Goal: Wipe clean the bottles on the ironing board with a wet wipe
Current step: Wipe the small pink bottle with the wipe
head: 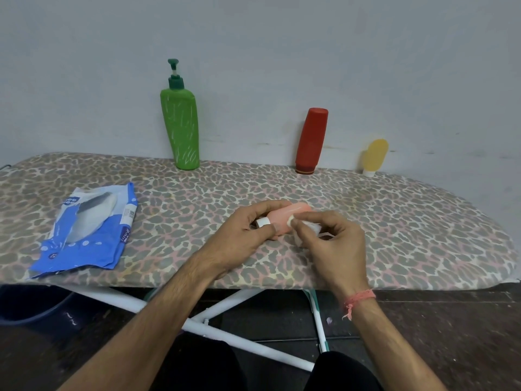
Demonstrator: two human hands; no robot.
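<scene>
My left hand grips a small pink bottle with a white cap, held on its side just above the ironing board. My right hand pinches a crumpled white wet wipe and presses it against the bottle's side. Along the wall stand a tall green pump bottle, a red bottle on its cap, and a small yellow tube on its white cap.
An open blue and white wet-wipe pack lies on the left of the leopard-print board. The board's rounded end is at the right. White metal legs cross under it, with a dark blue tub on the floor at left.
</scene>
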